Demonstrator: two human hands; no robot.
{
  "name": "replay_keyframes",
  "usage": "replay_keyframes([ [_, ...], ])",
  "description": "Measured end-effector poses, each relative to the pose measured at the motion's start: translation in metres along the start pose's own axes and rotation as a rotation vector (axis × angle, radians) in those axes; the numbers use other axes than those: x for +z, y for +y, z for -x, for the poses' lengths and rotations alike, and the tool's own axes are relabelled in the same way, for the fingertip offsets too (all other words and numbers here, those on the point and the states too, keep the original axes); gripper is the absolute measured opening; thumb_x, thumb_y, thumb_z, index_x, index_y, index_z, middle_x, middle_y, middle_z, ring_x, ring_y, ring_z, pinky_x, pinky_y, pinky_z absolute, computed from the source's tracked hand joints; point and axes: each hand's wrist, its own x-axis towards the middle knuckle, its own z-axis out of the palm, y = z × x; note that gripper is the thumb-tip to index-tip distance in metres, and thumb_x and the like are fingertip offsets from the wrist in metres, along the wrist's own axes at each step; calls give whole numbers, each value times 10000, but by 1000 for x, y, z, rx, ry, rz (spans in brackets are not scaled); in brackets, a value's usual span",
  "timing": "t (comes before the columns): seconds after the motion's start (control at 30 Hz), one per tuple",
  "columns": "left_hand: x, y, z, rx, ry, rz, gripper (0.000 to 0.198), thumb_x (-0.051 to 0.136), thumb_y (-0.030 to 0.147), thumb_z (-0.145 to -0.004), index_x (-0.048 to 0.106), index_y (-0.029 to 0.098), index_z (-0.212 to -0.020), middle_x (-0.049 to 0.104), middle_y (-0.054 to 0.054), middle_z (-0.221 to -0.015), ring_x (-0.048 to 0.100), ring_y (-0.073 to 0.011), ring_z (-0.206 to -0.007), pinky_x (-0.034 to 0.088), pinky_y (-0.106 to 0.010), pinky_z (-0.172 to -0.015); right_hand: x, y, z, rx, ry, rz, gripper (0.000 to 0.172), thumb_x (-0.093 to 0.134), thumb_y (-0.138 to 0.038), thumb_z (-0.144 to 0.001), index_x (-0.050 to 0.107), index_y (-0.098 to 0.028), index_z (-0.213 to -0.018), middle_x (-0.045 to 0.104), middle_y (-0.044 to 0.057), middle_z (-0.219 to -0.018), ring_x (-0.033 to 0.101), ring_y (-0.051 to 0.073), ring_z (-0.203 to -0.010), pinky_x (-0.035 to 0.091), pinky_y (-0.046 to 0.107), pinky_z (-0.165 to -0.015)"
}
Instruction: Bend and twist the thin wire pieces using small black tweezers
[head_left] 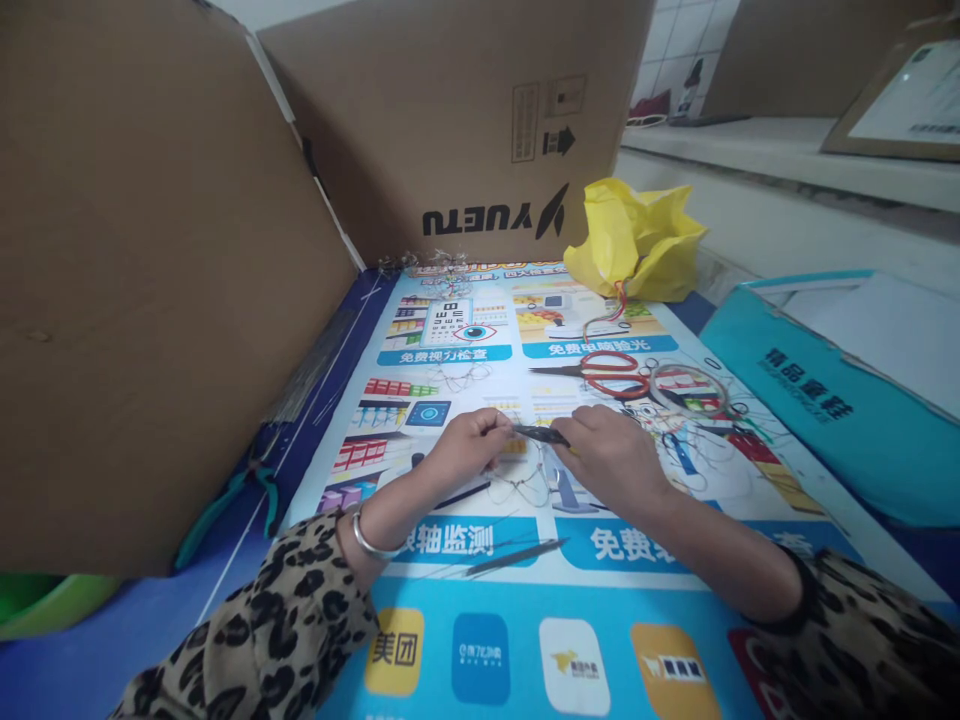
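My right hand (615, 460) is closed around dark-jawed pliers (538, 433), their narrow jaws pointing left and their handles hidden in my palm. Thumb and fingers of my left hand (474, 438) pinch thin wire at the jaw tips; the exact grip is partly hidden. Looped wire (521, 487) hangs just below, between both hands. On the printed sheet (480, 590) in front of me lie several short dark wire lengths (517, 557). Beyond my right hand rest red-handled scissors (607, 372), beside a wire coil (686, 388).
Cardboard panels (450, 120) stand at the left and back. A crumpled yellow bag (637, 240) sits at the back right, a teal box (795, 400) at the right. Teal-handled pliers (225, 505) and straight wires (311, 365) lie left. Twisted wire pieces (450, 275) stand at the back.
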Motion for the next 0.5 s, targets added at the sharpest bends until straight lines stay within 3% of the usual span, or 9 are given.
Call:
replay_keyframes([
  [0.2,-1,-5,0,43,-27,-6,217,465,370,-805,482,182,-698,469,50,-470,402,-72,-435,319,-187,-472,-4,4,-3,-132,5,102,154,499,-257,-820,630,-193,-768,544,43,-682,430,173,-695,243,318,-641],
  [0.5,-2,-4,1,11,-75,84,209,484,359,-793,472,179,-686,484,39,-476,394,-73,-432,302,-197,-458,-11,4,-3,-164,10,221,157,455,-195,-830,605,-183,-785,530,52,-689,388,180,-695,216,339,-637],
])
